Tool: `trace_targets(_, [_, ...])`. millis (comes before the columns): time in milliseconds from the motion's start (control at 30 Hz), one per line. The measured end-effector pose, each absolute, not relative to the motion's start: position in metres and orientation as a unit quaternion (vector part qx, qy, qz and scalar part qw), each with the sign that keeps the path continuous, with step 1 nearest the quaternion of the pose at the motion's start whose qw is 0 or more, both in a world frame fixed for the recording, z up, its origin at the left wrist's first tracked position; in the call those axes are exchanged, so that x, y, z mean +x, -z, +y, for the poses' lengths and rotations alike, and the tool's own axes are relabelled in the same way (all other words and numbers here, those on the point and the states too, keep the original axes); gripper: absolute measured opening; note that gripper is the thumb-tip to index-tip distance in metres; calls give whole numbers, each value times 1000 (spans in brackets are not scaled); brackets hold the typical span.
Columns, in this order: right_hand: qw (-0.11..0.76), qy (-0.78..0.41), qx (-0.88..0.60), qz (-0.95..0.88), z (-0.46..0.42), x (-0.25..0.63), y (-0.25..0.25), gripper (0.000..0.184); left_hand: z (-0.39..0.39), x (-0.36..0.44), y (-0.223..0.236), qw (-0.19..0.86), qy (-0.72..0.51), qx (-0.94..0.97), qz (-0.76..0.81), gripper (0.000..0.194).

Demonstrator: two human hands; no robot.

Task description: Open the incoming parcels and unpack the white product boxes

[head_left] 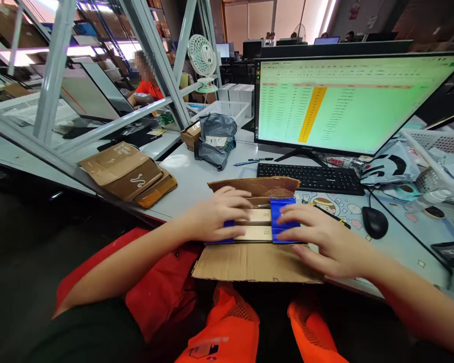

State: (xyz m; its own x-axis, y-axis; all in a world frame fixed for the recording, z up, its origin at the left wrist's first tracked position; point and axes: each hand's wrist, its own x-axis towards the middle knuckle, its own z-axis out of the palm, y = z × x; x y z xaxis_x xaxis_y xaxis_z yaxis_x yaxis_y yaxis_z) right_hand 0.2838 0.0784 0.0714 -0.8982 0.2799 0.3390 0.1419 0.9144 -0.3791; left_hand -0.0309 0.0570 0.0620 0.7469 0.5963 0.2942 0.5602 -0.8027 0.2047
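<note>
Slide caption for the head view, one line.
Both hands over an open cardboard box, beside a keyboard.

A brown cardboard box [249, 263] lies open at the lower center of the frame, its near flap folded out toward the bottom edge and its far flap standing up behind, creased and worn along the top. Inside, two pale cream packs [260, 216] with small dark print lie lengthwise from left to right, one behind the other. A glossy blue band [278, 207] crosses their right part; a blue piece [229, 223] shows at their left, mostly hidden.
</note>
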Motion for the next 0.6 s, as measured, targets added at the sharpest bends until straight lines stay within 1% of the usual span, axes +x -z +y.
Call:
trace_targets(67, [165, -154, -95, -970, 89, 267, -67, 17, 35, -46, -52, 88, -197, 928, 303, 30])
trace_targets(133, [168, -161, -62, -970, 95, 259, -55, 15, 20, -58, -38, 73, -282, 902, 319, 45])
trace_targets(167, [194, -172, -47, -965, 96, 260, -47, 12, 15, -63, -30, 49, -334, 881, 332, 50])
trace_targets(233, [288, -194, -35, -937, 96, 274, -31, 8, 4, -74, -13, -8, -434, 824, 364, 50])
trace_targets(300, [400, -210, -72, -889, 94, 299, -13, 11, -7, -85, 3, -40, -500, 764, 405, 41])
trace_targets(333, [446, -220, -105, -861, 92, 312, -2, 12, -12, -91, 10, -38, -513, 742, 429, 35])
trace_targets(400, [488, -248, -183, -817, 85, 334, 25, 11, -20, -102, 18, 0, -482, 730, 485, 22])
trace_targets(467, [480, -288, -237, -794, 76, 346, 54, 11, -23, -109, 14, 67, -373, 763, 524, 10])
trace_targets(500, [473, -307, -245, -788, 72, 348, 68, 15, -22, -109, 7, 88, -313, 782, 531, 10])
trace_targets(533, [472, -321, -245, -784, 68, 347, 79, 21, -19, -108, -3, 86, -268, 798, 534, 14])
trace_targets(600, [489, -332, -234, -772, 63, 342, 94, 28, -12, -97, -28, 40, -218, 817, 532, 21])
